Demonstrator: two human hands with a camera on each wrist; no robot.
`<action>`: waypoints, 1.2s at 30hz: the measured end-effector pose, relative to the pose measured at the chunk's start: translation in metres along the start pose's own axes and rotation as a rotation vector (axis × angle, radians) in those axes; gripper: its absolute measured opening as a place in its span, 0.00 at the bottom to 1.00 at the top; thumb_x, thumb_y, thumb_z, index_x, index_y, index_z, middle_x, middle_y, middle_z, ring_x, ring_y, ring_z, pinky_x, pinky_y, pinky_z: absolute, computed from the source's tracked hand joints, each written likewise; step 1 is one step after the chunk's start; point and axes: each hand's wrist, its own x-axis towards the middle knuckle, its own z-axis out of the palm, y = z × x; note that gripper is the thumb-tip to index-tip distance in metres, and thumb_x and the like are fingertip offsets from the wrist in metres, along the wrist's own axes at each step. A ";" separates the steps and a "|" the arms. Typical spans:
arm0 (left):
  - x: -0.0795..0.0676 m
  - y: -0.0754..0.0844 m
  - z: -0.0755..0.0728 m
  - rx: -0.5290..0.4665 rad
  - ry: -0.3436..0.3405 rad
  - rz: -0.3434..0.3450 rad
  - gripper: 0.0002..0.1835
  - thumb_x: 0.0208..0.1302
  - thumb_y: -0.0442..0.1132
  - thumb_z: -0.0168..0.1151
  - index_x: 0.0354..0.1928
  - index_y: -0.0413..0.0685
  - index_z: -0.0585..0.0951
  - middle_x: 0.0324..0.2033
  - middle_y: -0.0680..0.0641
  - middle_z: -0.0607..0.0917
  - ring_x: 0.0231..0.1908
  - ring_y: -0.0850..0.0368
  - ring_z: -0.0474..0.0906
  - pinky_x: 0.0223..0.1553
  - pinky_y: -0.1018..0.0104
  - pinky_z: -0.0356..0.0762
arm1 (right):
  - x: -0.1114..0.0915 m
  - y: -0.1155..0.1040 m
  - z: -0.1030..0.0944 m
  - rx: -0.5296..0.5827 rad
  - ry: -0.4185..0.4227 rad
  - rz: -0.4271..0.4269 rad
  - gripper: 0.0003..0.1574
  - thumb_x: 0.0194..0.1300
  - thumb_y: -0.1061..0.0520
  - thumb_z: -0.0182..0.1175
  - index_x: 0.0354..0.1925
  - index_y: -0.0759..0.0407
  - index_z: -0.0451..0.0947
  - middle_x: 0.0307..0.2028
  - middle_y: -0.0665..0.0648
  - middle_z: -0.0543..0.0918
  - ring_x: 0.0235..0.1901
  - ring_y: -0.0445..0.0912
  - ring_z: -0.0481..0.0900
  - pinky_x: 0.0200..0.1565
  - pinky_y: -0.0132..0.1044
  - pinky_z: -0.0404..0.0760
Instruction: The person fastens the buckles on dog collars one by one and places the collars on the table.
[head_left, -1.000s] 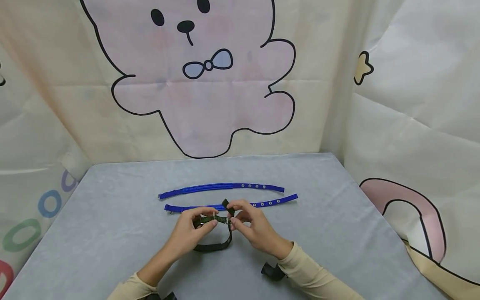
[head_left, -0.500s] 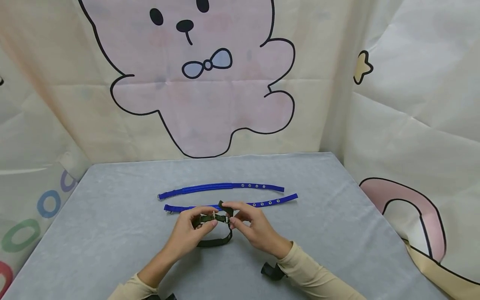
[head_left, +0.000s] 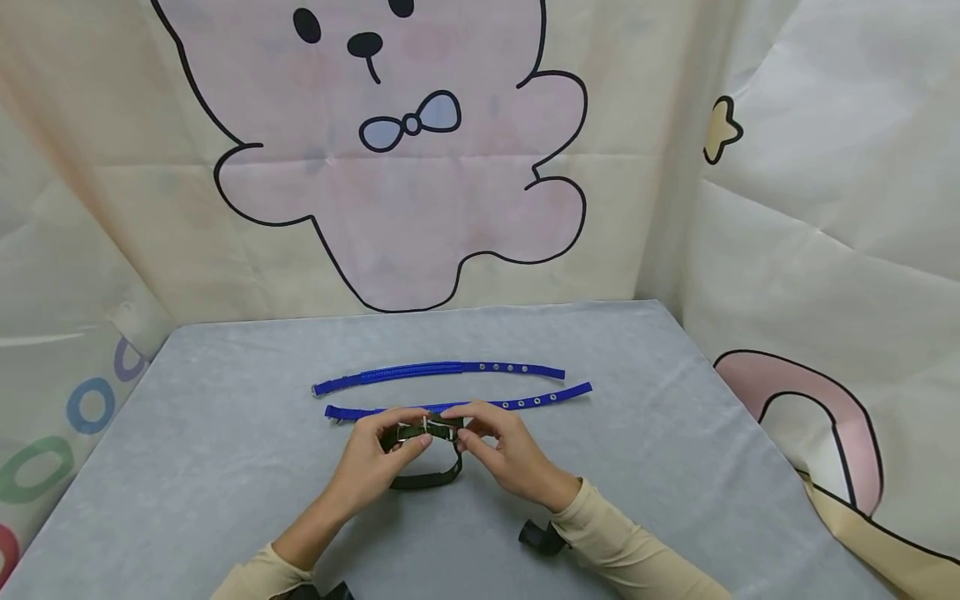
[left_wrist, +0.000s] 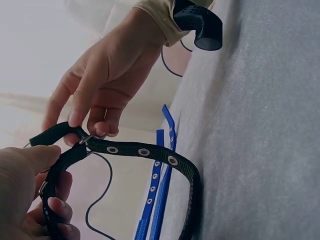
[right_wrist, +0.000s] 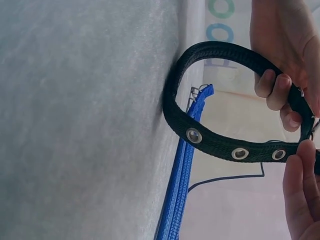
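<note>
A dark green collar (head_left: 427, 481) with metal eyelets is bent into a loop between both hands over the table. My left hand (head_left: 367, 458) grips the buckle end between thumb and fingers, near a metal ring. At the other end, my right hand (head_left: 517, 457) pinches the strap close to the buckle (left_wrist: 86, 141). The strap's free tail (left_wrist: 56, 133) passes the buckle and folds back toward the left hand. Several eyelets (right_wrist: 240, 153) show along the loop in the right wrist view. The loop's lower part hangs close over the table.
Two blue collars (head_left: 408, 372) with eyelets lie side by side behind the hands, the nearer one partly hidden by them. A grey cloth covers the table (head_left: 187, 450). Printed curtains (head_left: 480, 208) stand around the back and sides. A black wrist mount (head_left: 542, 537) sits under the right sleeve.
The strap's tail, which stuck up by the right fingers, has swung left and down over the buckle. Both hands stay nearly in place. The head view has shifted slightly.
</note>
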 end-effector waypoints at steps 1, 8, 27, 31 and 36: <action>0.000 0.000 0.000 0.000 -0.002 0.002 0.13 0.64 0.37 0.70 0.51 0.44 0.87 0.37 0.43 0.87 0.22 0.68 0.64 0.23 0.73 0.65 | 0.000 0.000 0.000 -0.003 0.001 -0.004 0.17 0.75 0.66 0.55 0.58 0.60 0.79 0.46 0.62 0.84 0.34 0.52 0.86 0.40 0.35 0.85; 0.001 0.000 -0.001 0.023 -0.009 0.017 0.13 0.66 0.38 0.69 0.51 0.46 0.87 0.37 0.45 0.86 0.21 0.67 0.63 0.22 0.72 0.65 | 0.002 0.000 -0.003 -0.049 0.018 -0.031 0.14 0.75 0.63 0.56 0.54 0.58 0.82 0.46 0.59 0.86 0.39 0.46 0.86 0.44 0.35 0.86; -0.002 0.001 -0.002 0.010 -0.056 0.044 0.15 0.68 0.38 0.67 0.55 0.49 0.86 0.40 0.47 0.85 0.28 0.66 0.70 0.27 0.72 0.72 | 0.003 0.001 0.006 -0.267 0.035 -0.152 0.17 0.72 0.66 0.59 0.56 0.58 0.83 0.48 0.57 0.85 0.44 0.43 0.85 0.46 0.30 0.84; 0.000 0.002 -0.001 -0.006 -0.046 0.034 0.15 0.69 0.38 0.65 0.56 0.46 0.85 0.41 0.44 0.86 0.28 0.66 0.71 0.28 0.72 0.72 | 0.001 0.001 0.006 -0.230 0.049 -0.080 0.19 0.72 0.67 0.58 0.59 0.59 0.80 0.52 0.58 0.86 0.44 0.46 0.86 0.46 0.33 0.85; 0.000 0.004 0.002 -0.006 0.006 -0.005 0.12 0.67 0.37 0.67 0.51 0.45 0.86 0.41 0.42 0.88 0.24 0.67 0.70 0.26 0.71 0.71 | -0.002 -0.002 0.006 -0.185 0.066 0.048 0.17 0.73 0.63 0.58 0.59 0.59 0.79 0.52 0.58 0.86 0.40 0.45 0.88 0.46 0.36 0.86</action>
